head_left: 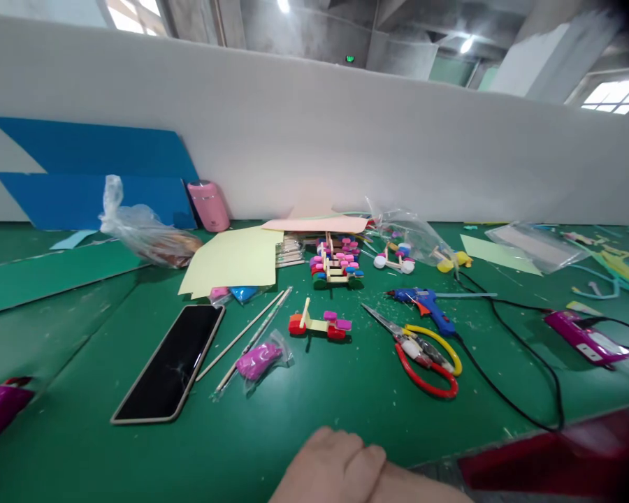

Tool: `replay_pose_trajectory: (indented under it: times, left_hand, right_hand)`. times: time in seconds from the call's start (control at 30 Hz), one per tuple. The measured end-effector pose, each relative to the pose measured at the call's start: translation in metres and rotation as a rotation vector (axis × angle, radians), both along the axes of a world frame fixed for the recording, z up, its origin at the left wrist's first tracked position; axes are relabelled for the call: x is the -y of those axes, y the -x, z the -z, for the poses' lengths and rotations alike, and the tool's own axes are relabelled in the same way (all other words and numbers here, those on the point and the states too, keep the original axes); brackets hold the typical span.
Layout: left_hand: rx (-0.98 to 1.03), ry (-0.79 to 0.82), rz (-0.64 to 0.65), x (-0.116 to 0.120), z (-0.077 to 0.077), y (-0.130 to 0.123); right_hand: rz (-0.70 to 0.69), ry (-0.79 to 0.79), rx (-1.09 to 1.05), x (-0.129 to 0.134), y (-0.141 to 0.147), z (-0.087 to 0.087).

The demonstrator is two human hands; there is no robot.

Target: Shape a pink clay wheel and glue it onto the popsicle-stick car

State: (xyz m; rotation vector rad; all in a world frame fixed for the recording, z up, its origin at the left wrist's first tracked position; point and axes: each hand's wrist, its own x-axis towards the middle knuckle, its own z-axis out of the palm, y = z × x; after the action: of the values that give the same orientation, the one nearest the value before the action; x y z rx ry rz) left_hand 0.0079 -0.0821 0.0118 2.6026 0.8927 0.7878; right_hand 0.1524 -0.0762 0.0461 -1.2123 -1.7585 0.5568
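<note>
At the bottom edge, my left hand (328, 468) is closed over my right wrist. My right forearm (414, 485) runs off to the lower right; the fingers of my right hand are hidden. Beyond them on the green table stands a small toy scooter (319, 325) with red wheels and a purple seat. Left of it lies a pink-purple clay lump in a clear wrapper (259, 360), beside two thin sticks (244, 334). Red-handled scissors (424, 367) lie to the right, crossed with yellow-handled pliers (453, 353). Neither hand touches these things.
A blue glue gun (424, 302) trails a black cord to a purple power strip (581, 335). A black-screened phone (170, 363) lies left. Behind are several finished scooters (338, 269), yellow paper (235, 262), a plastic bag (147, 234) and a pink canister (208, 206) by the white partition.
</note>
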Motion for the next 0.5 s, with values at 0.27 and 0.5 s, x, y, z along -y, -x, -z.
replay_pose_trajectory:
  times: [0.27, 0.5]
  left_hand:
    - [0.059, -0.159, -0.247, -0.015, -0.009, 0.053]
    - [0.177, -0.387, -0.485, -0.030, 0.004, 0.078]
  right_hand:
    - [-0.011, 0.091, 0.304, -0.008, -0.056, -0.007]
    - [0.289, 0.088, 0.445, -0.044, -0.118, 0.051]
